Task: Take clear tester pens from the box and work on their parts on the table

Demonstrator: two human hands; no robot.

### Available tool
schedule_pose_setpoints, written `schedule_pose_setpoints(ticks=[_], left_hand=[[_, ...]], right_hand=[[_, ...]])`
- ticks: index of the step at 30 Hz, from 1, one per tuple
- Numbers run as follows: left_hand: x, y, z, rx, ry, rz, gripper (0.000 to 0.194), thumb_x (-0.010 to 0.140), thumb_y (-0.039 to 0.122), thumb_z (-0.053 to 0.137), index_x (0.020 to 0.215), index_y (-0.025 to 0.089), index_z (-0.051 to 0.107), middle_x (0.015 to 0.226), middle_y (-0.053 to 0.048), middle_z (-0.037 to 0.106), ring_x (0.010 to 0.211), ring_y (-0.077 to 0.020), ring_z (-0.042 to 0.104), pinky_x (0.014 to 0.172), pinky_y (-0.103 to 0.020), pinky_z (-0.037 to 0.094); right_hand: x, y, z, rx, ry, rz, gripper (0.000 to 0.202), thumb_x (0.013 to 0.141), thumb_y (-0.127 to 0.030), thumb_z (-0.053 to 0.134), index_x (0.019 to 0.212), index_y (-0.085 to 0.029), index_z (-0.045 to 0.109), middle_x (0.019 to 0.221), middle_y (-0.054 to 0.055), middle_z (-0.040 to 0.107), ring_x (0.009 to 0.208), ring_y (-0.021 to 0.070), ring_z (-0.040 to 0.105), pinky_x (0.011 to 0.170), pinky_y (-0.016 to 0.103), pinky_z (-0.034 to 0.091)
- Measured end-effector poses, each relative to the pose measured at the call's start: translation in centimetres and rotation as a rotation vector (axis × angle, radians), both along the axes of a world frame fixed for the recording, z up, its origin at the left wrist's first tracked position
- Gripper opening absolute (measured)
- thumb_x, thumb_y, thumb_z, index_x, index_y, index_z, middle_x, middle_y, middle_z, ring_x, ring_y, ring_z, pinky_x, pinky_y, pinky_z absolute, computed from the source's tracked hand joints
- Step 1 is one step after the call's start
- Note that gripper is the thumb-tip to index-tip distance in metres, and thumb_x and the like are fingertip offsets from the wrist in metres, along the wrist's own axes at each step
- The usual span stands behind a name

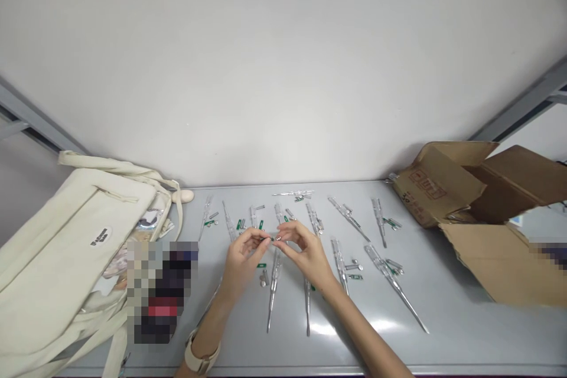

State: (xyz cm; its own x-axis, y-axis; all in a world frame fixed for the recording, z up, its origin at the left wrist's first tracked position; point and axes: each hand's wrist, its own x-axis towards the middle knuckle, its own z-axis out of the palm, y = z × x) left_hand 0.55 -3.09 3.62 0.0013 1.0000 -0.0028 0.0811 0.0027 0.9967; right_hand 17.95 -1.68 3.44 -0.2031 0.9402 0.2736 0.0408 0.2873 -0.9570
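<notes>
My left hand (245, 254) pinches a small green piece, apparently a circuit board, between thumb and fingertips. Facing it, my right hand (308, 251) has thumb and finger closed on a tiny silvery part (278, 238), too small to name. The two sets of fingertips almost meet. Below them lies a clear-handled tester screwdriver (273, 283); another tester screwdriver (308, 307) is partly hidden under my right hand. Beside my left hand are a green circuit board (261, 266) and small metal parts (264, 279).
Several more tester screwdrivers (396, 283) with green boards and metal cylinders are spread over the grey table (469, 331). A cream bag (57, 248) fills the left side, next to a blurred-out dark object (163, 295). An opened cardboard box (425, 189) stands at right.
</notes>
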Motion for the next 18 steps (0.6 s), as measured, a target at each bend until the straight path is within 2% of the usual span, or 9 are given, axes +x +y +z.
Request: schedule_pose_setpoints(ticks=[2, 6, 9, 15, 18], left_hand=[[-0.02, 0.04, -0.04, -0.016, -0.016, -0.008, 0.019, 0.083, 0.037, 0.067, 0.089, 0.019, 0.065, 0.087, -0.003, 0.065, 0.083, -0.0143, 0.061, 0.078, -0.024, 0.049], [0.02, 0.11, -0.16, -0.022, -0.055, -0.02, 0.02, 0.082, 0.037, 0.069, 0.089, 0.019, 0.065, 0.087, -0.003, 0.066, 0.085, -0.0153, 0.062, 0.08, -0.025, 0.05], [0.0, 0.13, -0.12, -0.009, -0.067, -0.008, 0.022, 0.081, 0.038, 0.069, 0.088, 0.018, 0.065, 0.087, -0.004, 0.065, 0.085, -0.0159, 0.062, 0.081, -0.026, 0.051], [-0.19, 0.06, 0.24, -0.001, -0.05, 0.016, 0.021, 0.081, 0.037, 0.069, 0.087, 0.018, 0.065, 0.083, -0.003, 0.065, 0.078, -0.0137, 0.062, 0.075, -0.024, 0.051], [-0.18, 0.04, 0.2, -0.004, -0.059, -0.01, 0.021, 0.081, 0.037, 0.07, 0.087, 0.017, 0.065, 0.083, -0.003, 0.065, 0.079, -0.0142, 0.062, 0.076, -0.025, 0.051]], right_hand=[[0.05, 0.16, -0.12, 0.0, 0.01, 0.002, 0.024, 0.085, -0.035, 0.07, 0.105, -0.025, 0.062, 0.09, 0.002, 0.063, 0.085, 0.0173, 0.064, 0.082, 0.034, 0.054], [0.16, 0.24, -0.22, 0.016, -0.039, 0.007, 0.015, 0.085, -0.038, 0.069, 0.088, -0.024, 0.068, 0.09, 0.004, 0.064, 0.091, 0.0202, 0.063, 0.082, 0.035, 0.054], [0.15, 0.17, -0.18, 0.001, -0.019, 0.012, 0.014, 0.086, -0.038, 0.068, 0.09, -0.025, 0.069, 0.092, 0.005, 0.064, 0.095, 0.0215, 0.063, 0.084, 0.036, 0.054], [0.08, 0.17, -0.2, -0.036, 0.01, 0.001, 0.022, 0.084, -0.041, 0.07, 0.099, -0.026, 0.066, 0.098, 0.005, 0.064, 0.088, 0.0208, 0.065, 0.084, 0.038, 0.054], [0.09, 0.21, -0.25, -0.033, 0.0, 0.017, 0.02, 0.084, -0.043, 0.069, 0.093, -0.025, 0.068, 0.094, 0.005, 0.064, 0.088, 0.0215, 0.064, 0.082, 0.037, 0.054]])
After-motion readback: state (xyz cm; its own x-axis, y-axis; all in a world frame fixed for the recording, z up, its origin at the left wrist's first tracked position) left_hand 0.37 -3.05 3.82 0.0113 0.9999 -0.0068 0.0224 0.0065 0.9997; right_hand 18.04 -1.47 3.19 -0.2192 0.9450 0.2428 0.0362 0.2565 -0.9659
